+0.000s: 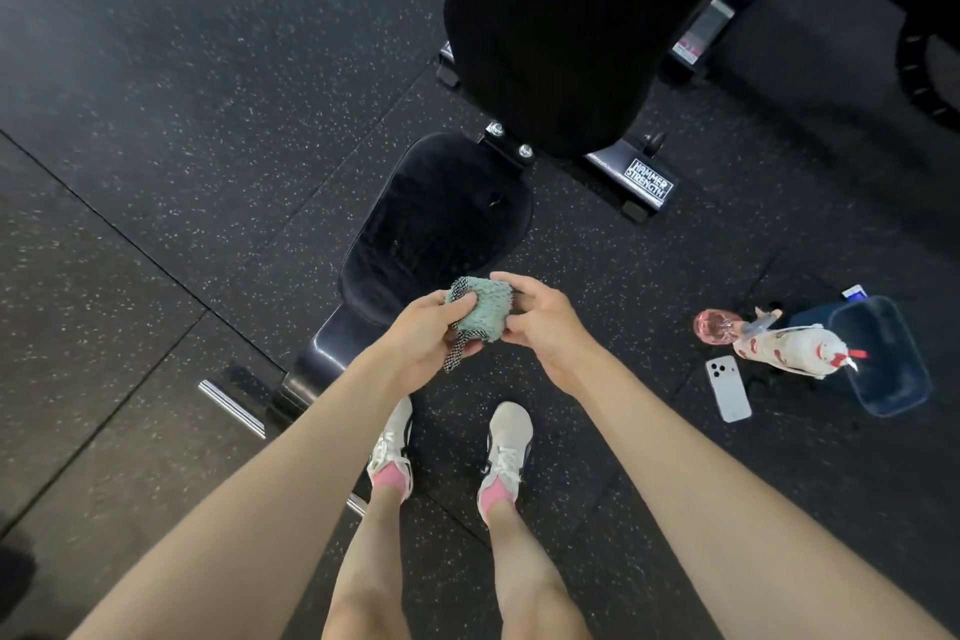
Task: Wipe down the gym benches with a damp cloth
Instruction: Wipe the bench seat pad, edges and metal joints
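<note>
Currently my left hand [423,340] and right hand [545,327] pinch the bunched cloth [480,309], fingers [519,285] curled; likely soft, light, limp, so grip it wadded.

Both bare forearms are reaching forward and drawing together in front of the body. The left hand [423,335] is pinching the cloth [480,309], thumb on top and fingers curled beneath. The right hand [545,327] is gripping the cloth's other side, fingers curling over its top edge.
</note>
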`<state>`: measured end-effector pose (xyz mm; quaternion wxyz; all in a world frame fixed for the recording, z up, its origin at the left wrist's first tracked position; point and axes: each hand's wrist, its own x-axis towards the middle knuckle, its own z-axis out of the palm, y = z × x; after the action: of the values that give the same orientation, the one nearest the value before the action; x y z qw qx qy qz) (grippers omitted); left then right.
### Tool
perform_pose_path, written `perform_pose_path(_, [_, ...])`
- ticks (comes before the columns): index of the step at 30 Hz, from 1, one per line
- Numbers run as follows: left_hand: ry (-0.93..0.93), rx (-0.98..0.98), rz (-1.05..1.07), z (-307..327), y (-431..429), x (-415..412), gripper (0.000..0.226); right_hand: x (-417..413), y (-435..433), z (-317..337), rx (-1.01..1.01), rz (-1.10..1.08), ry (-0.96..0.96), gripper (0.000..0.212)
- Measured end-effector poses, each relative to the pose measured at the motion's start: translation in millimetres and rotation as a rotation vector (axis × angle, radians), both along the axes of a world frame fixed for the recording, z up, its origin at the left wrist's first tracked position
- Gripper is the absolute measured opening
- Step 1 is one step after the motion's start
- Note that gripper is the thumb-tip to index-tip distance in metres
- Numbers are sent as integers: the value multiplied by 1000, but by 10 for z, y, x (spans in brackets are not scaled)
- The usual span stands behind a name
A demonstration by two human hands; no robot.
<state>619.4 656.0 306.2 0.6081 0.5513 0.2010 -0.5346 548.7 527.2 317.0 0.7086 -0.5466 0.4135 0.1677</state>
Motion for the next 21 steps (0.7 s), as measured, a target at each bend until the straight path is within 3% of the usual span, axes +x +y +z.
perform_pose_path(4, [-4, 19, -54, 1, -55, -40, 21, -78, -107, 36, -77, 73, -70, 55])
perform_pose_path(11, [77, 52, -129, 34, -94, 20, 29, -196, -234, 5, -197, 240, -76, 19])
perform_pose_path(15, [125, 71, -194, 2, -129, 75, 37, -228, -283, 3, 1, 188, -50, 10])
perform_pose_path(21, [56, 40, -256, -18, -155, 159, 16, -233, -365, -63, 84, 54, 2, 3])
